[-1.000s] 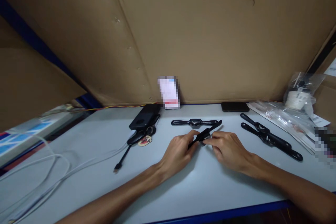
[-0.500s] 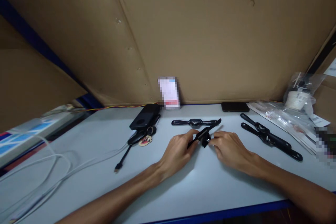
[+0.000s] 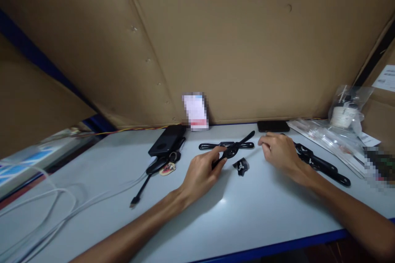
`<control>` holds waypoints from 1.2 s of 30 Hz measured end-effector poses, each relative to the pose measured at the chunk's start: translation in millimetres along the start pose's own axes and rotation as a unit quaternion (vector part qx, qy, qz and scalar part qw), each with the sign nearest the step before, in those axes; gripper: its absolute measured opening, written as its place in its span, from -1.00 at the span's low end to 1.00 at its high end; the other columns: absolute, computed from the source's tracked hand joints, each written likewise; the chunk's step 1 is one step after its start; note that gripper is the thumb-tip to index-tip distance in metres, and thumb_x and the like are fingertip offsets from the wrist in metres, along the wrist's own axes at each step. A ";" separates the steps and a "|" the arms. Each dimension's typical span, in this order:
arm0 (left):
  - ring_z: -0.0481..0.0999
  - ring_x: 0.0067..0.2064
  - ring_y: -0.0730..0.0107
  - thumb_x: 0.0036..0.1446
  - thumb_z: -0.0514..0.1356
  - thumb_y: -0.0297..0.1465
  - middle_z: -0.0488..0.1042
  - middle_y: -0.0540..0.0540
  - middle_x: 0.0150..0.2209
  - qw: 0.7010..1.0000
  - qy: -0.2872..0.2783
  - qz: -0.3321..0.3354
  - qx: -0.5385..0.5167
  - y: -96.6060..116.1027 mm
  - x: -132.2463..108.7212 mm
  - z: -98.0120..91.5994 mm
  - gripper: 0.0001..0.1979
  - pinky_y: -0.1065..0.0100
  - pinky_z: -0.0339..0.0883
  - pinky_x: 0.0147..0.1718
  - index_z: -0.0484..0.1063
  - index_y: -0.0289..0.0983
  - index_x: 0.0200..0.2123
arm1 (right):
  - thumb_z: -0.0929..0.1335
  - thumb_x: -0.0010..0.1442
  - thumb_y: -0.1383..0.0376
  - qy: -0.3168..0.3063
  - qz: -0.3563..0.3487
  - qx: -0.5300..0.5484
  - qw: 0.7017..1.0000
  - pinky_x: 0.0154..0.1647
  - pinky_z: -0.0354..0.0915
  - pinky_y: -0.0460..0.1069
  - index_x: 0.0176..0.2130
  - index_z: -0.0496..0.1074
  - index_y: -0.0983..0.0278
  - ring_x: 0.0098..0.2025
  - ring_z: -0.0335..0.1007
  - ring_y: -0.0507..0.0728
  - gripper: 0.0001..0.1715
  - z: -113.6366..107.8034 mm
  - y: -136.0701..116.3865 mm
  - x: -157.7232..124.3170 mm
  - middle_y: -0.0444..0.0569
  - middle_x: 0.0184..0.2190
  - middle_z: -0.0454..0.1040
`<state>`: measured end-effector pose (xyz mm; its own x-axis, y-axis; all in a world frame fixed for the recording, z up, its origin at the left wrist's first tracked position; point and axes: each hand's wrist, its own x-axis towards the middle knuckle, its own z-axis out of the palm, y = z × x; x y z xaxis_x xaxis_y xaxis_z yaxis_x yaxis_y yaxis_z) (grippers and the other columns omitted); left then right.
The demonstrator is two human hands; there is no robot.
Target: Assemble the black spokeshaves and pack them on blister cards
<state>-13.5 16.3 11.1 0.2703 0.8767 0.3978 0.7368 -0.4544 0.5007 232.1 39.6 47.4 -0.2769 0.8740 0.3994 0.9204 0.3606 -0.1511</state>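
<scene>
My left hand (image 3: 202,172) is closed around one handle of a black spokeshave (image 3: 231,151), held at a slant with its other handle pointing up and to the right. Behind it lies a second spokeshave (image 3: 204,146), partly covered by the held one. Just right of my left hand, a small black cap piece with a bright screw-like part (image 3: 241,167) rests on the table. My right hand (image 3: 279,154) hovers to the right with fingers curled together; whatever they may hold is hidden. Beyond that hand lie two more spokeshaves (image 3: 324,166), partly covered by it.
A black power bank (image 3: 166,141) with a cable and key tag lies to the left. Near the cardboard wall are a propped phone (image 3: 196,111) and a dark phone (image 3: 273,126). Plastic packets (image 3: 330,139) and a bagged white cup (image 3: 343,117) stand at right. White cables (image 3: 66,197) run at left.
The black cap piece has come away from the held spokeshave and now lies on the table. My right hand has moved away to the right; my left hand keeps its hold.
</scene>
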 end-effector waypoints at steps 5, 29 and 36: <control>0.27 -0.51 0.38 0.23 0.05 -0.24 0.29 0.09 -0.57 0.998 0.015 -0.056 0.012 -19.9 12.3 -2.9 -0.66 0.38 0.04 -0.46 0.45 -0.25 -0.03 | 0.23 0.20 0.42 0.063 0.085 -0.027 0.994 -0.34 0.12 0.00 -0.29 0.60 0.20 -0.26 0.48 0.16 -0.64 -13.3 31.9 19.5 -0.05 -0.27 0.61; 0.44 -0.38 0.30 0.14 0.12 -0.24 0.49 0.00 -0.43 0.996 0.025 -0.079 0.031 -73.4 37.6 -6.7 -0.68 0.34 0.23 -0.34 0.49 -0.24 -0.10 | 0.30 0.30 0.40 -0.122 -0.092 0.148 0.977 -0.23 0.26 -0.04 -0.18 0.54 0.29 -0.28 0.45 0.08 -0.80 29.8 -0.7 -2.3 -0.02 -0.29 0.58; 0.48 -0.36 0.31 0.19 0.08 -0.19 0.52 -0.03 -0.39 0.997 0.017 -0.074 0.024 -80.8 39.6 -5.2 -0.60 0.35 0.30 -0.35 0.51 -0.30 -0.06 | 0.33 0.26 0.38 -0.105 0.006 0.137 0.985 -0.23 0.23 -0.04 -0.22 0.59 0.29 -0.28 0.49 0.12 -0.78 31.6 24.0 13.2 -0.01 -0.33 0.62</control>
<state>-65.6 86.9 -9.6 0.1365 0.9273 0.3485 0.7965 -0.3119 0.5180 241.8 70.1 20.5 -0.3448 0.9160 0.2050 0.8223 0.4001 -0.4047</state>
